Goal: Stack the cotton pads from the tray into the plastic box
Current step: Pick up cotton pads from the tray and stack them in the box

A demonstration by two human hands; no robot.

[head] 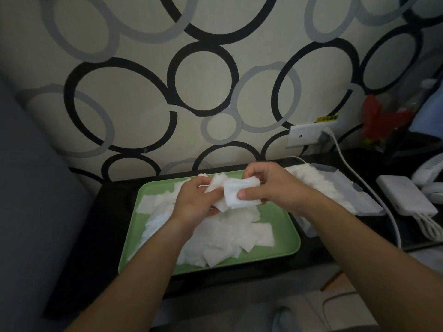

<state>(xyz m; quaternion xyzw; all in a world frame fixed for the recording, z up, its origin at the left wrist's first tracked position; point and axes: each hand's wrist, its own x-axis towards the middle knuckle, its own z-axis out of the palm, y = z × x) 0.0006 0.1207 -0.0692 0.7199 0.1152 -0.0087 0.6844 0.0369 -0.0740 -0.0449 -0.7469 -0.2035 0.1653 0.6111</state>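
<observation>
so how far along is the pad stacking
Partly done: the plastic box already holds a row of pads. In hand: the left hand and right hand grip a small stack above the green tray. Left: a large loose pile covers the tray.

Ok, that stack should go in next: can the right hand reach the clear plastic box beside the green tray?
Probably yes. The right hand, gripping a small stack of white square cotton pads, hovers just left of the clear plastic box, which seems open, and nothing stands between them.
</observation>
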